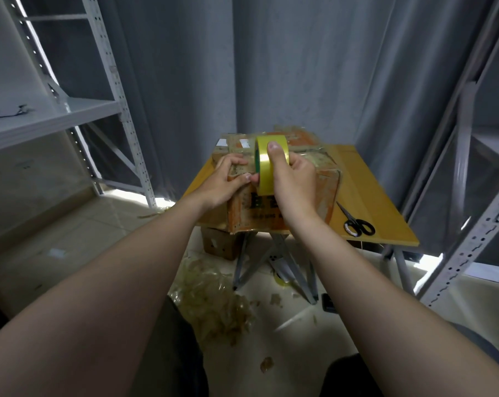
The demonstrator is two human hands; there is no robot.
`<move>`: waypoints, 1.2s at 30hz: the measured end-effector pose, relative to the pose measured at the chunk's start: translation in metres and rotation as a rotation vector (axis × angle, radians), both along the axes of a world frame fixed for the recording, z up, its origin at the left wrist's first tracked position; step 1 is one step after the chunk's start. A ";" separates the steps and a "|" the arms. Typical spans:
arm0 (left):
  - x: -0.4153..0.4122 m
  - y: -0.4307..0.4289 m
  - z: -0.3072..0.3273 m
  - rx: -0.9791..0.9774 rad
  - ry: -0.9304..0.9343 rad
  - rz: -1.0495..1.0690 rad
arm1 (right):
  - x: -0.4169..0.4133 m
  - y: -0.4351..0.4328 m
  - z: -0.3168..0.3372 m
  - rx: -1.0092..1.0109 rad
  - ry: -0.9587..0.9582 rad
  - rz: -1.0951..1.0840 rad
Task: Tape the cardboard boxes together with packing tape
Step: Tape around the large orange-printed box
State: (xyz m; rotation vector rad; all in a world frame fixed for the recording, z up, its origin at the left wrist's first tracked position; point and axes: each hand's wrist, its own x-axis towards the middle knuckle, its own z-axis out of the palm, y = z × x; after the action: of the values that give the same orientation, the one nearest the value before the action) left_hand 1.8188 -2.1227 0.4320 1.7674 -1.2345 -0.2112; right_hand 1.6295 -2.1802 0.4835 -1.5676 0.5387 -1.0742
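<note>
Right hand (292,180) grips yellow tape roll (263,170); left hand (221,183) clasps cardboard box (327,190); box print illegible.

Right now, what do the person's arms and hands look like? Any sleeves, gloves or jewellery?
Both arms are bare as far as the picture shows: no sleeve on the left forearm or the right forearm. The left hand and the right hand wear no gloves; no ring, watch or bracelet is visible. The right thumbnail is short and unpainted.
</note>
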 end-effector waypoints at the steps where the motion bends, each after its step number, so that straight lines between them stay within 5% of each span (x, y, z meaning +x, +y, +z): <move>1: -0.001 -0.001 0.000 -0.008 0.004 0.001 | -0.003 0.003 -0.004 0.015 0.021 -0.002; 6: -0.009 0.000 -0.001 -0.067 0.028 0.036 | -0.019 0.018 -0.031 0.158 0.059 0.034; 36: -0.019 0.007 0.006 -0.049 0.120 -0.003 | -0.032 0.022 -0.107 0.245 0.303 0.052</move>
State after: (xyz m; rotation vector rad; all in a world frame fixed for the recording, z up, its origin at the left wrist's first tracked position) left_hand 1.7997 -2.1158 0.4382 1.6859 -1.1472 -0.2828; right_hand 1.5973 -2.1579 0.3766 -1.5239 0.7990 -0.7037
